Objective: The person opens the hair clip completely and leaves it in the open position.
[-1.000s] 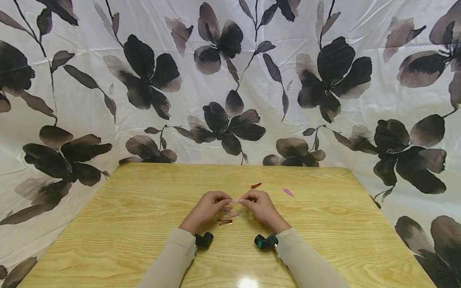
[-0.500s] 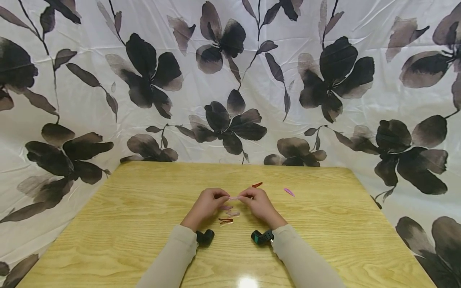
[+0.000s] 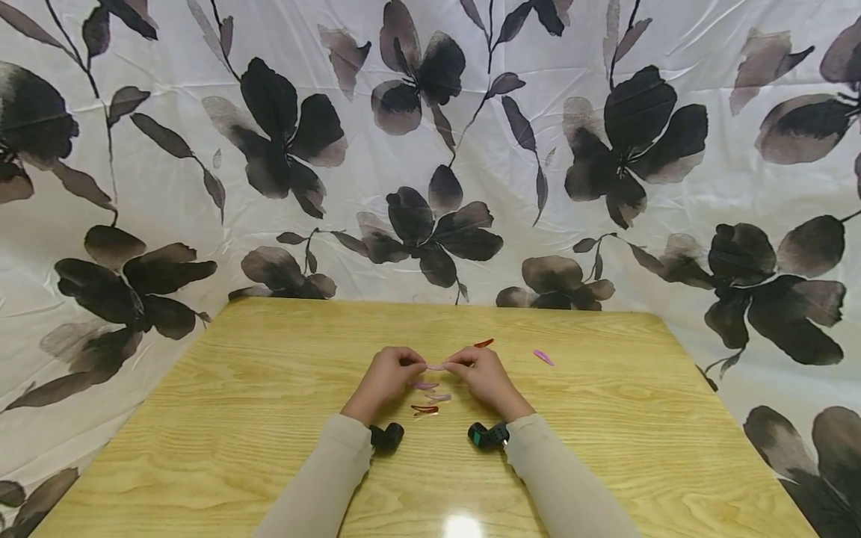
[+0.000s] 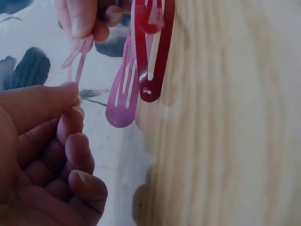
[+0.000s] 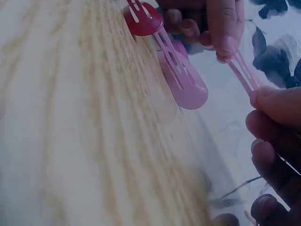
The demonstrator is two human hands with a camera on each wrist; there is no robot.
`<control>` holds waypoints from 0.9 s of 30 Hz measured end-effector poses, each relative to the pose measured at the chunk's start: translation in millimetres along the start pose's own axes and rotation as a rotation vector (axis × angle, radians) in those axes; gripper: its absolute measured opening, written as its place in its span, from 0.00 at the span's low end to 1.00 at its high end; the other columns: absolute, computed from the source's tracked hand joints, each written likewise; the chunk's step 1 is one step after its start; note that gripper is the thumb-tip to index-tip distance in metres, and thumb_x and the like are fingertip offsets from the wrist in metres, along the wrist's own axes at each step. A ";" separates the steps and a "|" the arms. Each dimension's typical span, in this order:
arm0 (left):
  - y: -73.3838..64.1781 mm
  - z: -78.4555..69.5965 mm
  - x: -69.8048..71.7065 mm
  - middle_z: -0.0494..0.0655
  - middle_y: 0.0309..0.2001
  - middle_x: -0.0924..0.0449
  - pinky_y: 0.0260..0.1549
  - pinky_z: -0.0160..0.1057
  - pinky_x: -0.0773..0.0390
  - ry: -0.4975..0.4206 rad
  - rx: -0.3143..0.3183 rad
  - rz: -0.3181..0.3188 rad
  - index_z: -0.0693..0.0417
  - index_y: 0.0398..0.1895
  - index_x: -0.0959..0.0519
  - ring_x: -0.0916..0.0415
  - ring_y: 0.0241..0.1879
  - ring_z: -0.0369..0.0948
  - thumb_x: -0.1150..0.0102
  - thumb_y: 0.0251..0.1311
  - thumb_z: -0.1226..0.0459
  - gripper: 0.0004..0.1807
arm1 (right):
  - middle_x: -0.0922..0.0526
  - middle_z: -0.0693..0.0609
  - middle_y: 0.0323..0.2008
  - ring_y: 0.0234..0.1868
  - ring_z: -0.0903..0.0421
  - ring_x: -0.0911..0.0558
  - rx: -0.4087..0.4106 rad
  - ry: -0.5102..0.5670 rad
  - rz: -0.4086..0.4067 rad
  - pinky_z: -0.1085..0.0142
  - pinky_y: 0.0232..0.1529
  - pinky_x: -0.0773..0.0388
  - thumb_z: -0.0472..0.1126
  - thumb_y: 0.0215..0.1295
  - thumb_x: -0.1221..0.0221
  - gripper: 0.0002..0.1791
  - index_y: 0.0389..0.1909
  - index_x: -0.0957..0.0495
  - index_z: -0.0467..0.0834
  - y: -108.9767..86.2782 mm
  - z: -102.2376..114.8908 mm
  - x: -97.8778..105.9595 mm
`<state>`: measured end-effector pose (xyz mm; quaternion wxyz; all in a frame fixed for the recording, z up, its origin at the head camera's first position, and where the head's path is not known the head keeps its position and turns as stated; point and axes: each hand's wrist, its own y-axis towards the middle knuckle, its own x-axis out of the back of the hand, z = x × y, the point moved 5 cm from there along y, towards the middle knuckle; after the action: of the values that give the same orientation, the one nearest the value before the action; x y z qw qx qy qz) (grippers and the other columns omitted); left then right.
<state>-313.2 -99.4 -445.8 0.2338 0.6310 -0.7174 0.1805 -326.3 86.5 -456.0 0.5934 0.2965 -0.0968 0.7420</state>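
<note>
Between both hands is a light pink snap hair clip (image 3: 436, 367), raised above the table. My left hand (image 3: 388, 379) pinches one end between thumb and forefinger, its other fingers curled in. At the opposite end my right hand (image 3: 486, 379) pinches the clip the same way. Below them a purple hair clip (image 3: 424, 385), a pale pink hair clip (image 3: 439, 398) and a red hair clip (image 3: 425, 409) lie in a column. The left wrist view shows the held clip (image 4: 82, 63) stretched between the fingertips.
Past the right hand a second red hair clip (image 3: 483, 343) lies partly hidden by the fingers. Farther right is a bright pink hair clip (image 3: 543, 357). The wooden table (image 3: 255, 418) ends at the back against a floral cloth (image 3: 417, 164).
Both hands have drawn slightly farther from the column of clips, keeping the pink clip between them. The purple clip, partly covered by the left hand before, shows more. The head view has shifted a little.
</note>
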 end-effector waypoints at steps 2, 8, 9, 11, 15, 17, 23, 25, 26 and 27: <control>1.7 0.6 -0.9 0.45 0.35 0.17 0.35 0.38 0.25 0.008 0.004 -0.004 0.52 0.34 0.16 0.25 0.33 0.40 0.39 0.63 0.61 0.05 | 0.14 0.55 0.35 0.36 0.60 0.21 -0.007 -0.005 -0.003 0.63 0.40 0.25 0.43 0.63 0.37 0.05 0.34 0.12 0.50 0.6 -1.2 0.2; 5.7 5.0 -5.1 0.45 0.33 0.17 0.34 0.37 0.25 0.028 0.015 0.001 0.53 0.32 0.15 0.25 0.31 0.39 0.38 0.62 0.62 0.06 | 0.15 0.55 0.35 0.38 0.58 0.19 -0.036 -0.012 0.001 0.60 0.44 0.23 0.44 0.62 0.35 0.04 0.33 0.12 0.51 0.4 -5.4 -1.8; 5.9 5.6 -5.7 0.45 0.32 0.17 0.34 0.38 0.25 0.030 0.014 0.002 0.53 0.32 0.15 0.25 0.32 0.39 0.38 0.62 0.62 0.05 | 0.15 0.55 0.35 0.39 0.58 0.19 -0.041 -0.013 0.001 0.59 0.45 0.23 0.44 0.62 0.35 0.04 0.33 0.12 0.51 0.3 -6.1 -2.2; 6.9 7.0 -6.9 0.45 0.32 0.17 0.35 0.38 0.25 0.039 0.007 0.007 0.54 0.32 0.15 0.25 0.32 0.39 0.38 0.62 0.63 0.05 | 0.15 0.56 0.35 0.39 0.58 0.19 -0.051 -0.019 0.003 0.59 0.45 0.23 0.45 0.61 0.35 0.04 0.33 0.12 0.52 -0.2 -7.1 -3.0; 7.9 8.6 -8.7 0.46 0.33 0.17 0.35 0.39 0.24 0.043 0.007 0.026 0.55 0.32 0.15 0.25 0.32 0.39 0.39 0.62 0.64 0.05 | 0.15 0.56 0.36 0.40 0.58 0.19 -0.062 -0.032 0.010 0.59 0.46 0.22 0.46 0.61 0.35 0.04 0.33 0.12 0.52 -0.8 -8.6 -4.3; 8.8 9.3 -8.9 0.46 0.33 0.17 0.36 0.39 0.24 0.044 0.016 0.034 0.54 0.32 0.15 0.24 0.32 0.39 0.40 0.62 0.64 0.05 | 0.15 0.56 0.36 0.40 0.57 0.19 -0.061 -0.039 0.012 0.58 0.46 0.22 0.46 0.61 0.35 0.04 0.33 0.12 0.52 -0.6 -9.0 -4.5; 12.4 7.7 -7.3 0.45 0.34 0.16 0.39 0.41 0.23 0.079 0.012 0.052 0.53 0.32 0.15 0.24 0.34 0.40 0.39 0.61 0.64 0.05 | 0.15 0.55 0.37 0.41 0.57 0.19 -0.060 -0.067 0.015 0.59 0.47 0.23 0.45 0.61 0.34 0.03 0.32 0.13 0.53 1.7 -9.8 -4.4; 13.4 6.8 -7.1 0.45 0.34 0.16 0.39 0.41 0.23 0.100 0.009 0.058 0.53 0.31 0.14 0.24 0.33 0.40 0.39 0.61 0.64 0.05 | 0.15 0.56 0.37 0.41 0.57 0.19 -0.063 -0.074 0.021 0.59 0.46 0.23 0.45 0.60 0.34 0.03 0.32 0.13 0.53 2.5 -9.8 -4.7; 13.8 6.5 -7.1 0.44 0.33 0.16 0.39 0.41 0.23 0.114 0.005 0.060 0.53 0.31 0.14 0.25 0.33 0.40 0.39 0.60 0.64 0.05 | 0.15 0.55 0.37 0.41 0.57 0.19 -0.062 -0.078 0.023 0.59 0.46 0.23 0.45 0.60 0.34 0.02 0.32 0.13 0.53 2.8 -9.4 -4.7; 14.3 6.4 -7.1 0.44 0.33 0.16 0.39 0.41 0.24 0.126 0.002 0.061 0.52 0.30 0.14 0.25 0.33 0.39 0.39 0.60 0.64 0.05 | 0.15 0.55 0.37 0.40 0.57 0.19 -0.060 -0.082 0.024 0.59 0.46 0.23 0.45 0.60 0.34 0.02 0.31 0.13 0.53 3.2 -8.8 -4.7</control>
<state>-327.3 -95.1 -454.6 0.2722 0.5966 -0.7198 0.2278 -331.5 86.1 -465.1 0.5884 0.3077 -0.1467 0.7332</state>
